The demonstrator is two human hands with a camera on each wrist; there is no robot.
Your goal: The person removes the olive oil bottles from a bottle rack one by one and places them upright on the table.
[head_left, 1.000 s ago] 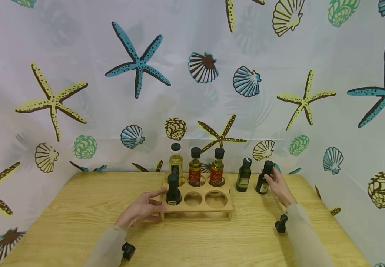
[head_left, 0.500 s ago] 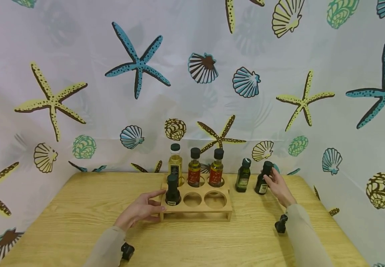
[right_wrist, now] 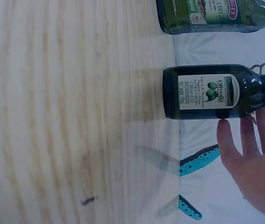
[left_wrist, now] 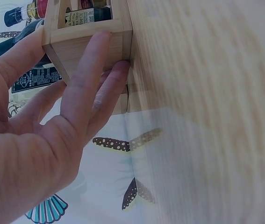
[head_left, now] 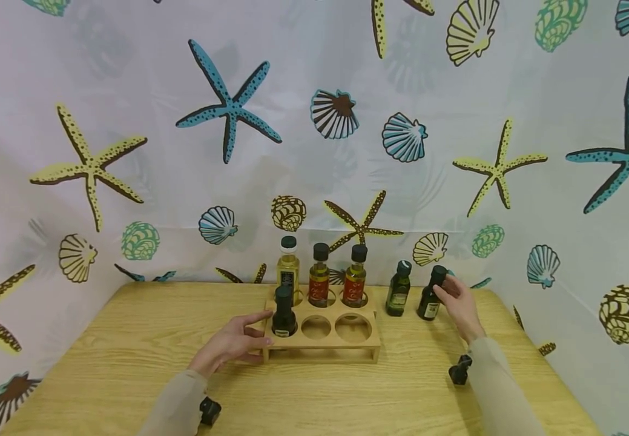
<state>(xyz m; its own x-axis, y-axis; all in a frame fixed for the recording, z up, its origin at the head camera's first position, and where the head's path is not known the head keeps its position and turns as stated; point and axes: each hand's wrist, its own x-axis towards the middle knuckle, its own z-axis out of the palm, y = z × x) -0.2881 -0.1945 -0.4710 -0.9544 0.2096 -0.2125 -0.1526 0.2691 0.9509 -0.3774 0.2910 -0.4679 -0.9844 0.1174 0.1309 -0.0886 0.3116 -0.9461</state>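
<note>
My left hand [head_left: 232,344] touches the left end of a two-tier wooden bottle rack [head_left: 327,346], its fingers spread over the end panel [left_wrist: 85,49] in the left wrist view. On the right, my right hand [head_left: 462,310] holds a dark olive oil bottle [head_left: 428,304] near its neck, thumb and fingers on opposite sides. That bottle stands upright on the table, its label [right_wrist: 208,92] readable in the right wrist view. A pale oil bottle [head_left: 288,266], two red-labelled bottles [head_left: 318,284] and a dark bottle [head_left: 284,318] sit in the rack.
Between the rack and the held bottle stands a green olive oil bottle [head_left: 398,297]. Two front-row holes [head_left: 353,327] of the rack have no bottle. A patterned curtain [head_left: 347,175] hangs behind the wooden table [head_left: 314,399].
Both hands, the rack and the bottles keep nearly the same places. The head view has shifted slightly.
</note>
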